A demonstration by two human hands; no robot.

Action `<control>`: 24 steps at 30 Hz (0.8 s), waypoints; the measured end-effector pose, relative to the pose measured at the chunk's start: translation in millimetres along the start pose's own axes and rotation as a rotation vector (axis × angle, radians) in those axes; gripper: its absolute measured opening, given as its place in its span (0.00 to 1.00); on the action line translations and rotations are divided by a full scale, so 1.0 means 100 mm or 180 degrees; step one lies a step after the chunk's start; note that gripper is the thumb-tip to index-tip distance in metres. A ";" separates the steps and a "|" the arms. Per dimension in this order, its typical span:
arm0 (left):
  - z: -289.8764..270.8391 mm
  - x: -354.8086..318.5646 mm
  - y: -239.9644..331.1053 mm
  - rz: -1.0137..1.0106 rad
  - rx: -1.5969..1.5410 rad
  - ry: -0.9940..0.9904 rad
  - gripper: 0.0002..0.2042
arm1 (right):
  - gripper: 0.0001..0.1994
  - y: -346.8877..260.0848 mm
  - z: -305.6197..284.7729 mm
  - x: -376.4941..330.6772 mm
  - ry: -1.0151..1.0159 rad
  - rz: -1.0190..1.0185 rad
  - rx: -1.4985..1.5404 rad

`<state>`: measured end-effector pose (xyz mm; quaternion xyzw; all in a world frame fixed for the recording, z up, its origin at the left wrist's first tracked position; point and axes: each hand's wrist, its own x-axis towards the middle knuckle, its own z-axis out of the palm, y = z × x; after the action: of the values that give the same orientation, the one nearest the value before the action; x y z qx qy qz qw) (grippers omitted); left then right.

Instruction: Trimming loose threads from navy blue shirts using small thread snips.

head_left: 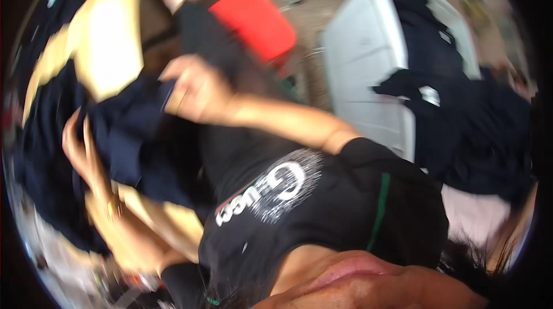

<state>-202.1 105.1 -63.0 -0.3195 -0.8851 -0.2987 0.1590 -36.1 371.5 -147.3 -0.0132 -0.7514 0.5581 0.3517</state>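
Navy cloth (124,133) is bunched in loose, uneven folds over a pale-yellow worktop (112,38), below and to the left of the red seat (256,24). On the side farther from the seat, the left hand (79,148) is placed at the cloth with its fingers parted — a loose grip, in which nothing is seen to be held. Nearer the seat, below it and to its left, the right hand (199,93) is held by the cloth with fingers bent; through the blur it cannot be told how far that grip is closed, or whether any fabric is pinched. The handling is judged to be only partway through: no flat fold or tidy stack can be made out between the hands. To the right of the seat, dark garments (461,136) are draped in and across a white container (363,50) — whether already dealt with or still waiting cannot be told.
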 end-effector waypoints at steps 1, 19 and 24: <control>0.15 0.01 -0.11 0.0331 0.0391 0.0168 0.17 | 0.19 -0.07 0.00 -0.02 -0.0263 -0.0630 0.0113; 0.00 -1.41 0.37 -0.0514 -0.0043 -0.0110 0.16 | 0.04 -0.42 0.59 0.17 -0.1150 -0.1539 -0.0254; 0.04 -1.12 0.27 -0.1525 -0.1342 0.0234 0.13 | 0.05 -0.53 0.34 0.33 -0.0982 -0.1017 0.0264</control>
<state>-100.7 72.1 -107.8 -0.1169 -0.8475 -0.5157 0.0464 -60.0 336.6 -90.2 0.2060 -0.7653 0.5212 0.3167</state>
